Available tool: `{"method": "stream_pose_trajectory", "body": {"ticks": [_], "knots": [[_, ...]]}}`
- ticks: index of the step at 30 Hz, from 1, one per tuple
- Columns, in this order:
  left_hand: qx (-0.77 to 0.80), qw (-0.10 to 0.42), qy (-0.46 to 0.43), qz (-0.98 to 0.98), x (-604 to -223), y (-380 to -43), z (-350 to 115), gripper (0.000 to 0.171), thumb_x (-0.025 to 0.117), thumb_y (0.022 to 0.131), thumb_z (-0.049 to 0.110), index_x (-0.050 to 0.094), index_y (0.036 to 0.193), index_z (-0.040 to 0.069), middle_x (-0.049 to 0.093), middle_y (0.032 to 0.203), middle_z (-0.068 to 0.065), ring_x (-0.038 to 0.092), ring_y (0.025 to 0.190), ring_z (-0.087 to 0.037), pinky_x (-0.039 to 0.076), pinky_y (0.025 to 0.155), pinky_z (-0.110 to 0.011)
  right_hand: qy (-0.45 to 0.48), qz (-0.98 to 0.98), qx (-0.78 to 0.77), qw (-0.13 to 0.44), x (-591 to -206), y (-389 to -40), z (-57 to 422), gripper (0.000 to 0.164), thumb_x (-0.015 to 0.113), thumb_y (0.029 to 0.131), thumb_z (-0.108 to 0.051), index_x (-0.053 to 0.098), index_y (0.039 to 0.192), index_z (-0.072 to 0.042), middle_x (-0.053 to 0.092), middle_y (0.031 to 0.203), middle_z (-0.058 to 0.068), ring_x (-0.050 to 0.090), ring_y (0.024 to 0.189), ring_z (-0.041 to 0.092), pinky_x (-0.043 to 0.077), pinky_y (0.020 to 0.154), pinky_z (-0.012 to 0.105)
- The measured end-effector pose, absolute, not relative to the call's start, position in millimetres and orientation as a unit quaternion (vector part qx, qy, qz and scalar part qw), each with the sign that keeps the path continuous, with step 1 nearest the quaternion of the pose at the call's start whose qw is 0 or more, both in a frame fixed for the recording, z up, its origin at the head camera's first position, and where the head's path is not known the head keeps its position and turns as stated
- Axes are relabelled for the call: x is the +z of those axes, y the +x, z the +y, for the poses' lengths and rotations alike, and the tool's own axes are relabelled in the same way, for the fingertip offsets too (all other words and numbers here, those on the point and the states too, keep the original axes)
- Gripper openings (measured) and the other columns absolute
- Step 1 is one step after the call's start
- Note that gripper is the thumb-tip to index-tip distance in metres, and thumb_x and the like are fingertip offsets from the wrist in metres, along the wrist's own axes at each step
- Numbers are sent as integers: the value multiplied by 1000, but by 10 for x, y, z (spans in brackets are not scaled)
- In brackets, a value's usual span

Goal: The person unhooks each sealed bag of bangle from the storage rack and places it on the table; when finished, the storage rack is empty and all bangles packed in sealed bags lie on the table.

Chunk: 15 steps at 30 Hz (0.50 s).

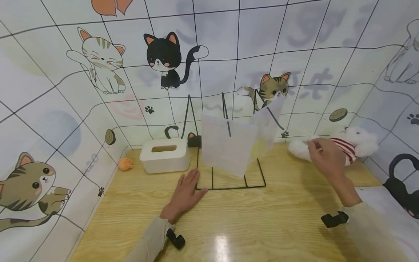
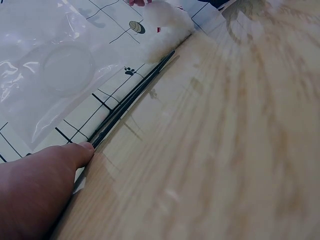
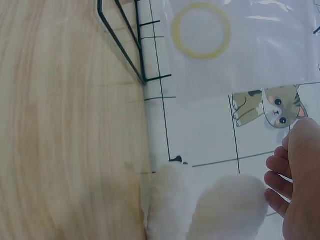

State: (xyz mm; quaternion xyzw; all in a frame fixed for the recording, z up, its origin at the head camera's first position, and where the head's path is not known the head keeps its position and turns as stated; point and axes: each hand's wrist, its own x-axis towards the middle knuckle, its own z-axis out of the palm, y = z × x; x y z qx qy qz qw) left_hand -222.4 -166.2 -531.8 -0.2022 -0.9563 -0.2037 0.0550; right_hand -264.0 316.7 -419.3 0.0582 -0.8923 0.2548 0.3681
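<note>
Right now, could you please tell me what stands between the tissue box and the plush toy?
The head view shows a black wire rack bearing translucent bags between the tissue box and plush toy, with the left hand at the rack's left corner.

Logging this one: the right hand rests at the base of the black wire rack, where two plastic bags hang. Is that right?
Wrong hand: the head view shows the left hand resting at the base of the black wire rack; the right hand is over by the white plush toy. The two plastic bags do hang there.
</note>
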Motion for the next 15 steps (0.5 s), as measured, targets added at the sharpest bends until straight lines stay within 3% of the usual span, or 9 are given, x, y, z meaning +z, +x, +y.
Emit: {"method": "stream_pose_trajectory", "body": {"ticks": [5, 10, 12, 15], "knots": [[-207, 56, -203, -956, -5315, -2224, -1673, 80, 48, 101, 53, 24, 158, 2, 24, 165, -12, 21, 154, -27, 10, 124, -55, 70, -893, 266, 357, -4161, -2751, 2998, 25, 56, 98, -21, 72, 94, -1, 70, 84, 17, 62, 72, 32, 41, 58, 34], [-199, 61, -203, -957, -5317, -2232, -1668, 80, 49, 101, 53, 24, 158, 3, 25, 165, -12, 22, 154, -28, 12, 124, -55, 72, -870, 328, 360, -4166, -2904, 2879, 25, 59, 99, -21, 72, 96, -1, 70, 84, 15, 53, 74, -7, 39, 64, 16], [-202, 62, -203, -956, -5304, -2231, -1671, 80, 50, 101, 52, 25, 158, 2, 25, 165, -12, 23, 153, -29, 12, 124, -56, 54, -859, 364, 356, -4183, -2978, 2820, 26, 59, 99, -24, 73, 96, -2, 71, 81, 5, 45, 71, -19, 37, 64, 8], [-205, 64, -205, -955, -5300, -2232, -1674, 79, 51, 100, 52, 26, 157, 2, 26, 165, -12, 23, 153, -29, 12, 124, -56, 16, -847, 407, 342, -4217, -3053, 2746, 30, 57, 101, -30, 73, 99, -5, 66, 76, -20, 50, 69, -18, 39, 64, 8]]}}
